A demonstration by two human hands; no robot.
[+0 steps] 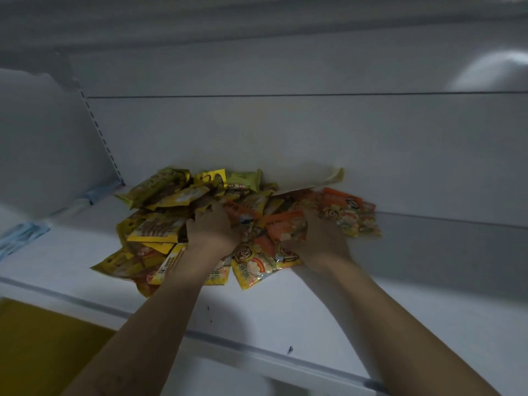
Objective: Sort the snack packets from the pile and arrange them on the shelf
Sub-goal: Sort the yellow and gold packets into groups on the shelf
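**Shelf** (pixel 314 310) with mixed pile (pixel 251 201) of snack packets, lying mid-shelf against the back panel. Left: yellow packets (pixel 160 227) spread toward the front edge, where a careless sweep could push them off. Centre: left hand (pixel 213 232) bent into the pile, fingertips buried, so its grasp cannot be told. Right: right hand (pixel 320 244), fingers curled round a bunch of orange packets (pixel 285 227). The film looks glossy and probably slippery, so a thick bunch may fan out and drop.
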